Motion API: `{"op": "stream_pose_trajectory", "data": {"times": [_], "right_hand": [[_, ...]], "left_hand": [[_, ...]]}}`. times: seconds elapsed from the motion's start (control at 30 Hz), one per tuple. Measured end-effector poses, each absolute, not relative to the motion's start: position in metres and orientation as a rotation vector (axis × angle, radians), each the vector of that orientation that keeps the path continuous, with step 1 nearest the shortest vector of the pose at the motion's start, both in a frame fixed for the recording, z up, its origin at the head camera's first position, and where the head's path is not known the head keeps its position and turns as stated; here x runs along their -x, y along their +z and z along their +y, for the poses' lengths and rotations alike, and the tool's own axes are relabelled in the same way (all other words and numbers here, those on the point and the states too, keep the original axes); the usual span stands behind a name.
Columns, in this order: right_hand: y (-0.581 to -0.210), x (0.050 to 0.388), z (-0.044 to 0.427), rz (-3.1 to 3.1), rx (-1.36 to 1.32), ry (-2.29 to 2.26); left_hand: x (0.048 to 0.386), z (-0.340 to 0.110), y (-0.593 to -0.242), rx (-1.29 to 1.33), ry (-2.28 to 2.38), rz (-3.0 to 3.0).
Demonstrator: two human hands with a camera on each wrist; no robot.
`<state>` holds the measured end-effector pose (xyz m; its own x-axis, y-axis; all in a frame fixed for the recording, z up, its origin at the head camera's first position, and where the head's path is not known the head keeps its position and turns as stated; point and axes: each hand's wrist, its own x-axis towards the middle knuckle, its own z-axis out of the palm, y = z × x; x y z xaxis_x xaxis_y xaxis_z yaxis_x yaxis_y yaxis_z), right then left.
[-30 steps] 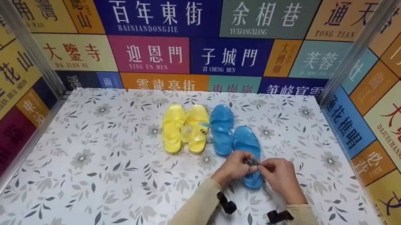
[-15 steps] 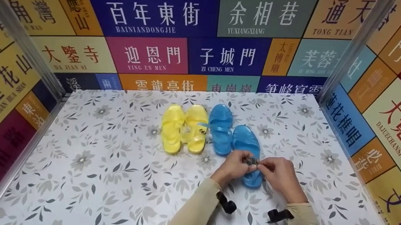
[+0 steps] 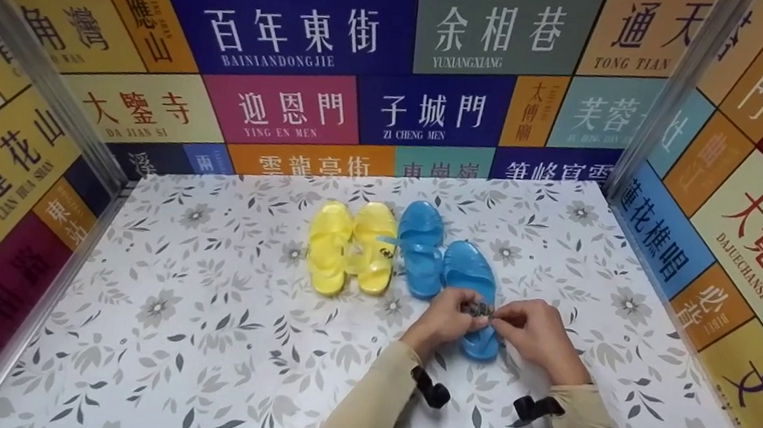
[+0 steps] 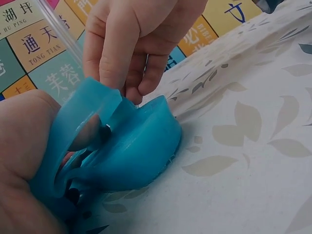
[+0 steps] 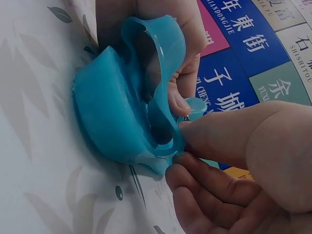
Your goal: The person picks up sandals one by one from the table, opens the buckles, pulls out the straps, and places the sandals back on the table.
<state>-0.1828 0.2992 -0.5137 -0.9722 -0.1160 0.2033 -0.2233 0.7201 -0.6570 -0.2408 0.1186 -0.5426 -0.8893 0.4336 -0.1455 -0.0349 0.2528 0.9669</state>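
The nearer blue sandal (image 3: 469,267) lies on the table, its heel toward the person. My left hand (image 3: 445,318) grips its ankle strap (image 5: 171,48) from the left, with the thumb showing near a small shiny buckle (image 5: 186,118). From the other side my right hand (image 3: 540,336) pinches the strap by that buckle between thumb and fingers. In the left wrist view the sandal's heel (image 4: 141,151) sits in front of the right hand's fingers. The fingers partly cover the buckle, so whether it is fastened cannot be told.
A second blue sandal (image 3: 419,247) lies just left, its loose strap reaching toward a pair of yellow sandals (image 3: 327,265). Everything rests on a leaf-patterned white table (image 3: 195,336). Sign-printed panels (image 3: 288,24) enclose the back and sides.
Both hands stay at the buckle and the sandals keep their places. Only a slight shift of the head view shows.
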Motion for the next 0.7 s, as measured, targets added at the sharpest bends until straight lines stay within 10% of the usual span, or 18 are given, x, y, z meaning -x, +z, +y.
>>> {"op": "stream_pose_trajectory", "data": {"times": [0.7], "right_hand": [[-0.5201, 0.1814, 0.2940, -2.678, -0.262, 1.025]], "left_hand": [[0.2398, 0.1197, -0.5445, -0.377, 1.778, 2.073]]}}
